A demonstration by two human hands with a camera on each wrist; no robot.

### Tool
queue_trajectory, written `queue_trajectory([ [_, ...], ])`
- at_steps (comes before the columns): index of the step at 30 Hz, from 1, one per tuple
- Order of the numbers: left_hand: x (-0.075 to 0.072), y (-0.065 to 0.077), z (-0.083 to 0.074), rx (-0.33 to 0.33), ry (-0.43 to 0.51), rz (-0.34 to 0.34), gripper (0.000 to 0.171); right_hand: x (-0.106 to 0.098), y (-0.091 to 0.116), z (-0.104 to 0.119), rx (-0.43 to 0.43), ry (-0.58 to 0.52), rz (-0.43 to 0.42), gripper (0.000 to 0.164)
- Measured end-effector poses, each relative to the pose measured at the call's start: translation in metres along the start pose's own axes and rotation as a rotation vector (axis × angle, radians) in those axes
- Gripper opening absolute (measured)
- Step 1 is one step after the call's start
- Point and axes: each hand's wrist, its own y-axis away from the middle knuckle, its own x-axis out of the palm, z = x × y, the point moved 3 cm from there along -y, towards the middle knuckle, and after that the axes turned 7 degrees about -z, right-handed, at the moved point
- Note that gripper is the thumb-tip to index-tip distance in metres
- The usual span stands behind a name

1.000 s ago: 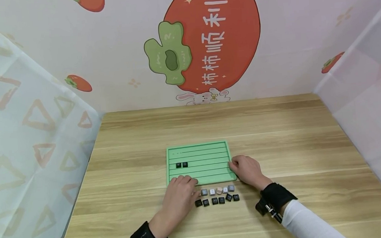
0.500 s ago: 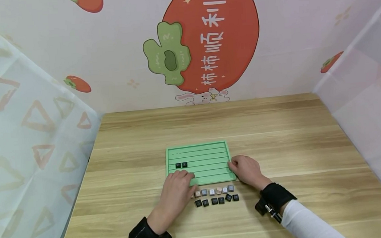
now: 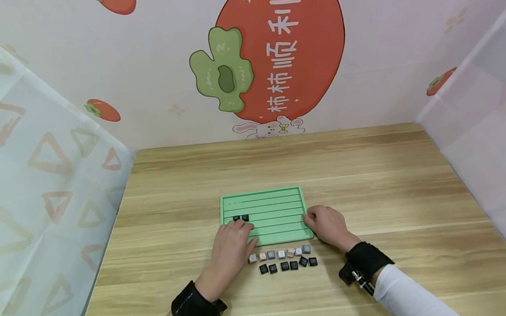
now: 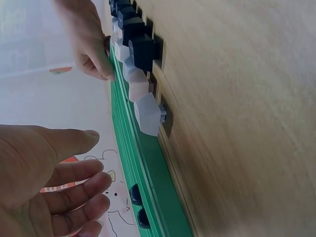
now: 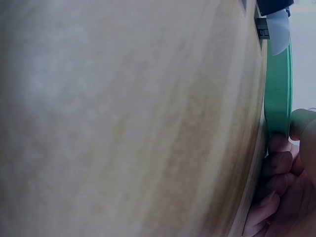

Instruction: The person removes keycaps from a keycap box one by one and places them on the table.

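Observation:
A green ridged board (image 3: pixel 277 206) lies on the table, with two black keycaps (image 3: pixel 245 218) on its left part. My left hand (image 3: pixel 231 246) hovers over the board's lower left corner, thumb and fingers apart. Nothing is between them in the left wrist view, where the hand (image 4: pixel 64 182) appears palm side on. With my right hand (image 3: pixel 330 226) I pinch the board's right edge; the thumb (image 5: pixel 301 123) is on the rim and the other fingers are curled at its side. My left fingers partly cover the left keycap in the head view.
Below the board is a row of white, grey and beige keycaps (image 3: pixel 281 255), with a row of black keycaps (image 3: pixel 285 266) nearer me. The wooden table (image 3: pixel 367 170) meets a printed back wall (image 3: pixel 374 73) and side sheets.
My left hand has moved left and slightly up, from the light keycaps to over the board's corner, uncovering the left end of that row. My right hand stays on the edge.

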Motion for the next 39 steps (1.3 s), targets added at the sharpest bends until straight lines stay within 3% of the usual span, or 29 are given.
queue_trajectory([
  [5,0.002,-0.001,0.004,-0.002,-0.016,-0.012,0.027,0.0,0.0,0.0,-0.006,0.003,-0.006,0.049],
  [15,0.0,-0.007,0.016,-0.068,-0.004,-0.022,0.027,0.0,0.0,-0.001,-0.015,0.009,-0.014,0.05],
  [31,0.007,-0.016,0.025,-0.054,-0.024,-0.013,0.031,0.0,-0.001,-0.001,-0.002,0.006,0.0,0.049],
  [39,0.015,-0.02,0.034,-0.11,-0.011,0.045,0.035,0.001,-0.001,-0.002,0.001,0.004,0.002,0.049],
])
